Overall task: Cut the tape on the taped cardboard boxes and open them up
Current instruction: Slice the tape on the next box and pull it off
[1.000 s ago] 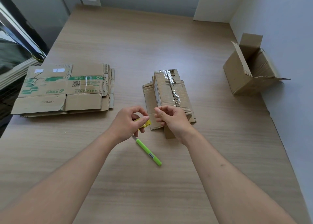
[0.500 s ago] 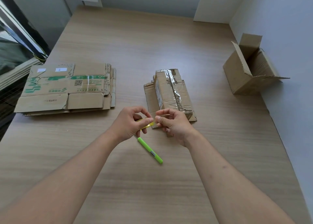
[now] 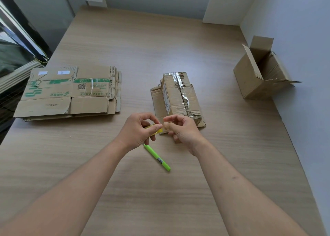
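Taped brown cardboard box [image 3: 178,94], with shiny clear tape along its top seam, lies on flattened cardboard in the middle of the table, just beyond my hands, and its tape looks not yet cut. My left hand [image 3: 141,130] has its fingers curled around a small yellow piece [image 3: 157,130], I think a scrap of tape or a small cutter part, I cannot tell which. My right hand [image 3: 180,130] has the thumb and first finger nearly closed at the end of this yellow piece; whether it truly pinches it I cannot tell. Compared with a second ago, both hands came closer together and a little lower, and the right fingertips moved onto the yellow piece. I judge this means I am preparing or cleaning the tool, so the cutting of this box is the next step. A bright green pen-shaped cutter [image 3: 158,158] lies on the light wooden table [image 3: 160,200] below my left hand. A pile of flattened printed cartons [image 3: 69,93] rests at the left, and an already opened brown box [image 3: 259,77] stands at the right against the white wall [image 3: 294,30].
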Demonstrator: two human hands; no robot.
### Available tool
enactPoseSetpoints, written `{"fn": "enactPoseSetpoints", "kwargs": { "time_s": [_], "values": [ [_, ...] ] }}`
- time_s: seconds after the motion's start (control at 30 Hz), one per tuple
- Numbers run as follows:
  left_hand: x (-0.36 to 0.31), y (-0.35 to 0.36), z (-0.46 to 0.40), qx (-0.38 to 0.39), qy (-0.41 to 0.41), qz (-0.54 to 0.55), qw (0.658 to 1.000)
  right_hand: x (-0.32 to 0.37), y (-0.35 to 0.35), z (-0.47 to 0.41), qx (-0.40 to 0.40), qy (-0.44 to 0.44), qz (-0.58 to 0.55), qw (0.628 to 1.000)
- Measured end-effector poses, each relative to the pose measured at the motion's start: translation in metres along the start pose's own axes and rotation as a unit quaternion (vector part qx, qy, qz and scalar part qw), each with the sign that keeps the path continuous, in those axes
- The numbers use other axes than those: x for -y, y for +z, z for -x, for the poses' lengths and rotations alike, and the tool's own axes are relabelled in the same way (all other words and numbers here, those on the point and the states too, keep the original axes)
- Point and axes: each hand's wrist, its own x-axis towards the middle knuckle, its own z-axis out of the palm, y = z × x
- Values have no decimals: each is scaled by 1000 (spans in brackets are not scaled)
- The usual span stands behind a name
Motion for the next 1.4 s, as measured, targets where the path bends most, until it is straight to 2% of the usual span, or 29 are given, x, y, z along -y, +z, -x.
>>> {"fn": "enactPoseSetpoints", "kwargs": {
  "time_s": [0.1, 0.2, 0.4, 0.5, 0.6, 0.7, 0.8, 1.03, 1.13, 1.3, 1.4],
  "values": [
    [2, 0, 1, -11, -10, 4, 1000, -2, 0, -3, -35, 14, -40, 998],
    [2, -1, 1, -20, -10, 5, 1000, -4, -1, 0, -29, 9, -88, 996],
    [-3, -3, 3, -24, -11, 4, 1000, -6, -2, 5, -18, -59, -56, 997],
    [-5, -4, 4, -23, -10, 4, 1000, -3, -1, 5, -17, -56, -40, 997],
    [-6, -4, 2, -24, -5, 4, 1000, 1, -1, 4, 2, -8, -46, 999],
    [-5, -3, 1, -28, 9, 1, 1000, 7, -2, 3, 43, 79, -90, 992],
    [-5, 0, 0, -44, 31, -10, 998, 9, -4, 0, 74, 156, -88, 981],
    [-9, 4, -5, -50, 65, -31, 996, 12, -9, -10, 66, 236, -106, 964],
    [-9, 5, -8, -52, 61, -19, 997, 9, -12, -12, 35, 212, -128, 968],
    [-6, 9, -14, -67, 38, -22, 997, 1, -7, -12, 1, 46, -112, 993],
    [-5, 8, -17, -80, 24, -27, 996, 1, -4, -15, 8, 1, -95, 995]
  ]
}}
